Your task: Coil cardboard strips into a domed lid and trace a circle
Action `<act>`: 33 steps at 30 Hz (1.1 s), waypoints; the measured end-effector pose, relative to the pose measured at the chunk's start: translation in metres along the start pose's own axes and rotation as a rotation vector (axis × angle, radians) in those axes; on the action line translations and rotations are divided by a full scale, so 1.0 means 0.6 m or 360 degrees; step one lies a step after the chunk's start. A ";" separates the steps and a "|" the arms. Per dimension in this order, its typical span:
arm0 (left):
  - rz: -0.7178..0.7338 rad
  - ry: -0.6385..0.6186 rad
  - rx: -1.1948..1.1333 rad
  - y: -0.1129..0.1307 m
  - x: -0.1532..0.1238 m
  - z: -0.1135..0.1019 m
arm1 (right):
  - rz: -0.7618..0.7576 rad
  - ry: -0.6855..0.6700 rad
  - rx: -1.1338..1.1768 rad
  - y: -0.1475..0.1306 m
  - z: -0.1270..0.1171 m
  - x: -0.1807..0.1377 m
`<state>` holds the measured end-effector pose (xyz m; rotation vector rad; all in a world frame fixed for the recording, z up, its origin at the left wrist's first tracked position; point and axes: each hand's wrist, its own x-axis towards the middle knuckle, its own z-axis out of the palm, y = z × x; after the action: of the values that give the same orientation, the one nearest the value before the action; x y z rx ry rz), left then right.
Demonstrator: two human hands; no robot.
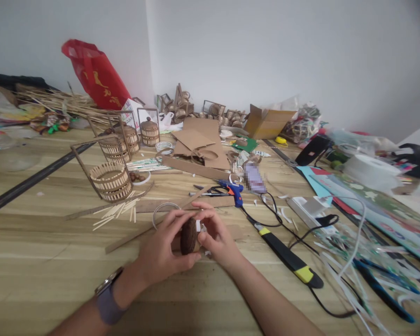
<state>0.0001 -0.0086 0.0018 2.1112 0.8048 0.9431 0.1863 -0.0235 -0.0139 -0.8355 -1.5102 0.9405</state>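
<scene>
Near the middle of the table's front part, my left hand point(157, 247) grips a small dark brown round piece point(188, 237), tilted on edge, its thumb below and fingers above. It resembles the brown lids on the small baskets. On the other side of it, my right hand point(219, 238) is closed with curled fingers and thumb around a small white piece point(198, 226) against the brown one. How firmly the right fingertips touch the brown piece I cannot tell. A pale wire ring point(164, 210) and thin brown strips point(133, 239) lie just beyond the hands.
Small bamboo baskets with tall handles point(111, 179) stand left, beside loose pale sticks point(117, 212). A blue glue gun point(235, 190), a phone point(254, 177) and cardboard sheets point(203, 135) lie ahead. To the right are a black-yellow cutting tool point(287, 254), a power strip point(311, 212) and trailing cables.
</scene>
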 end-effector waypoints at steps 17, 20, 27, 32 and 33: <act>-0.0104 0.0163 0.0205 -0.017 -0.002 0.006 | -0.0339 0.0178 -0.0437 -0.041 -0.001 -0.004; -0.0135 0.0186 0.0231 -0.018 -0.002 0.008 | -0.0308 0.0252 -0.0442 -0.047 -0.002 -0.002; -0.0130 0.0207 0.0247 -0.025 0.000 0.010 | -0.0066 0.0188 -0.0282 -0.045 -0.004 0.006; -0.0048 0.0219 0.0299 -0.026 -0.002 0.009 | -0.0072 0.0207 -0.0295 -0.042 -0.001 0.005; -0.0027 0.0209 0.0327 -0.025 -0.003 0.009 | -0.0074 0.0215 -0.0285 -0.040 -0.001 0.005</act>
<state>-0.0003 -0.0032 -0.0134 2.2300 1.0224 1.0367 0.1860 -0.0313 0.0090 -0.9683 -1.5047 0.7077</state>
